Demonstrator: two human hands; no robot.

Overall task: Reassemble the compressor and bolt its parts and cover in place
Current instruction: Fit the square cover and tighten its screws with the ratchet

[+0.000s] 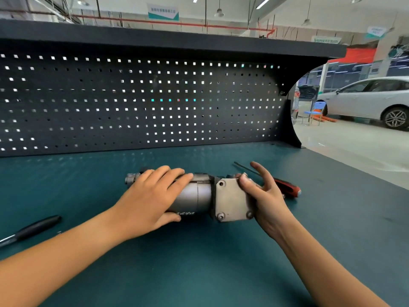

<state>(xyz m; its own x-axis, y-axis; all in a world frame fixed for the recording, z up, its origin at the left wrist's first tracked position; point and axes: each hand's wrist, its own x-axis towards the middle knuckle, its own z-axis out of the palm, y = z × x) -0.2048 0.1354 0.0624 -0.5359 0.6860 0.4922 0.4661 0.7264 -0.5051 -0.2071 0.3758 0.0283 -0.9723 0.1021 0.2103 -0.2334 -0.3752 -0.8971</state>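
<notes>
A grey metal compressor (197,196) lies on its side on the teal bench top (199,262), its long axis running left to right. My left hand (152,196) lies over the cylindrical body, fingers curved across the top and thumb at the near side. A flat square cover plate (230,200) with bolts at its corners faces me at the right end. My right hand (263,196) holds that end, thumb on the plate's upper right corner, fingers reaching round behind. A short stub (132,178) sticks out at the compressor's left end.
A screwdriver with a red and black handle (287,187) lies just behind my right hand, its shaft pointing far left. A black-handled tool (33,229) lies at the near left. A dark pegboard (141,103) backs the bench. The bench's right edge drops off to a workshop floor with a white car (371,98).
</notes>
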